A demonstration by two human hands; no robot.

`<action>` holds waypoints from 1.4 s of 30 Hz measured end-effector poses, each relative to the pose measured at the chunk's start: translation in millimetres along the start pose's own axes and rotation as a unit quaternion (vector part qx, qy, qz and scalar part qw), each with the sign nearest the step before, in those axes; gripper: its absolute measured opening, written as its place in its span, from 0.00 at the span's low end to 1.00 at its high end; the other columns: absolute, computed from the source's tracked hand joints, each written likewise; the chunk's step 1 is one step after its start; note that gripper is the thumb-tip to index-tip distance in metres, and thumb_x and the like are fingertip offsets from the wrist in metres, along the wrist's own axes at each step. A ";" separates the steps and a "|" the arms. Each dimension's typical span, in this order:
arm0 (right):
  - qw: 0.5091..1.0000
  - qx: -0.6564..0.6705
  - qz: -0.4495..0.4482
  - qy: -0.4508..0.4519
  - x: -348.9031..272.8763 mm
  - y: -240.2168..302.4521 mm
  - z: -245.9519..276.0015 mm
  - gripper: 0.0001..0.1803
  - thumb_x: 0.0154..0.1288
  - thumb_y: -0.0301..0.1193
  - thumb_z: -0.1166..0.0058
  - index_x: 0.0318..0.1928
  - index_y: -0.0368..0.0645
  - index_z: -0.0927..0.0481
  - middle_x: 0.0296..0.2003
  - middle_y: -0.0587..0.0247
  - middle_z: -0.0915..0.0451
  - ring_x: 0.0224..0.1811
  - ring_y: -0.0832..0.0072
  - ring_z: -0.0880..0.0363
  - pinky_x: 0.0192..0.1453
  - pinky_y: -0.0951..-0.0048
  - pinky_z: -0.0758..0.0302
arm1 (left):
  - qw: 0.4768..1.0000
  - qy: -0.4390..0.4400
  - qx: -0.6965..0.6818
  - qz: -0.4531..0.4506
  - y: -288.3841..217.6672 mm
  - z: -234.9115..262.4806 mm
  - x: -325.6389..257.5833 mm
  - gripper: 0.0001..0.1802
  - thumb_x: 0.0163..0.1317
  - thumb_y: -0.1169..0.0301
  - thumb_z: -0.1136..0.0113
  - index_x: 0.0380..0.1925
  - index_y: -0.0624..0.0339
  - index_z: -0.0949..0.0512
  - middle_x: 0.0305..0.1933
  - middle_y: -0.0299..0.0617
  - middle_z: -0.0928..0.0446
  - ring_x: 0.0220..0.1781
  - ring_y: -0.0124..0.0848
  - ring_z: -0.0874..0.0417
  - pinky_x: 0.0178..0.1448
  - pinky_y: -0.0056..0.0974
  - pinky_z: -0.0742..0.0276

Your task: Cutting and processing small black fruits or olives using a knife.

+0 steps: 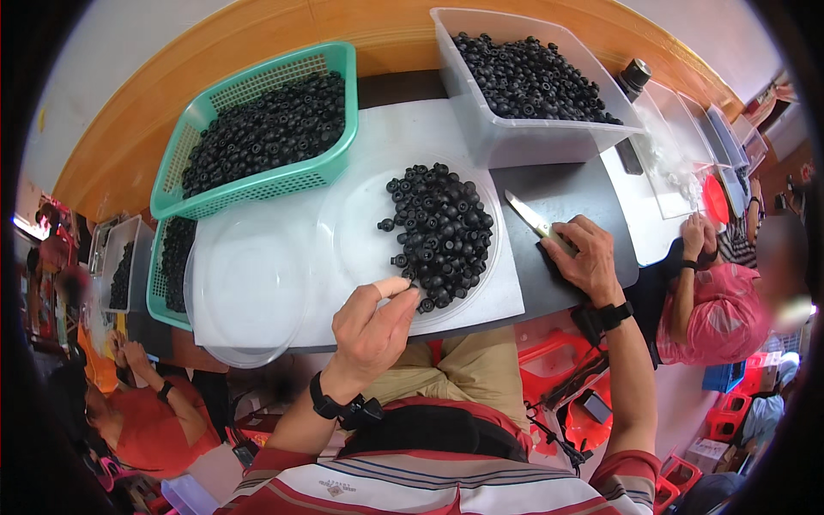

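Observation:
My left hand (371,333) reaches the near edge of a pile of small round black parts (446,227). Its thumb and forefinger pinch one small black part (415,287), mostly hidden by the fingertips. Pale tape or a cot wraps the forefinger. The pile lies in a shallow clear round tray (356,219) on a white sheet. To the right, my right hand (590,260) is closed on the greenish handle of a knife (525,211). Its blade points up and left over the dark mat (558,184), away from the pile.
A green basket (257,199) and a translucent bin (549,142), both full of black parts, stand at the back. At left lies a second clear round tray (249,279), beside another green basket (178,318) below the first. Co-workers sit at left and right, one in a pink shirt (721,313).

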State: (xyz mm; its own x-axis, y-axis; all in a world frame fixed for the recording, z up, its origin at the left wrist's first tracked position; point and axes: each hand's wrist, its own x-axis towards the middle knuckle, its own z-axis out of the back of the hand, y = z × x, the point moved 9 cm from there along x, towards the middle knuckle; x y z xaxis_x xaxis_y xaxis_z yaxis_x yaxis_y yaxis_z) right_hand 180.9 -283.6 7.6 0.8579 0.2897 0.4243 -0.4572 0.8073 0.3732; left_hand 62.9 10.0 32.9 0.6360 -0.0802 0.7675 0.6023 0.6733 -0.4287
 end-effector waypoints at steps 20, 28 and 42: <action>1.000 -0.009 0.013 0.003 1.6 4.8 -1.4 0.12 0.56 0.35 0.31 0.35 0.41 0.13 0.26 0.60 0.23 0.29 0.62 0.21 0.34 0.64 0.25 | 0.998 0.001 0.067 -0.011 -14.3 -13.0 9.7 0.16 0.49 0.86 0.29 0.38 0.63 0.18 0.42 0.46 0.17 0.22 0.30 0.23 0.25 0.31 0.28; 1.000 -0.012 0.011 0.001 -3.6 2.5 0.6 0.11 0.58 0.37 0.32 0.36 0.43 0.13 0.27 0.61 0.24 0.30 0.61 0.21 0.36 0.62 0.26 | 0.990 -0.087 0.108 0.032 -15.2 -11.5 20.3 0.12 0.55 0.84 0.30 0.39 0.64 0.18 0.43 0.44 0.18 0.22 0.28 0.22 0.24 0.31 0.28; 0.999 -0.013 0.030 -0.009 -8.6 6.1 0.2 0.12 0.60 0.39 0.34 0.35 0.42 0.14 0.29 0.60 0.23 0.34 0.60 0.20 0.38 0.60 0.26 | 0.976 -0.170 0.090 0.098 -16.8 -22.6 19.6 0.09 0.58 0.81 0.31 0.39 0.62 0.17 0.42 0.42 0.17 0.28 0.32 0.17 0.29 0.33 0.21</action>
State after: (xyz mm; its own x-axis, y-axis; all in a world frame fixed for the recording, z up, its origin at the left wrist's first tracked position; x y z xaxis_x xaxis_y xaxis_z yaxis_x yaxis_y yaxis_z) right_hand 170.6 -281.2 6.4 0.8248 0.3287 0.4601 -0.5012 0.8018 0.3255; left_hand 76.1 -19.5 44.3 0.5148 0.2911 0.8064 0.3710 0.7723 -0.5157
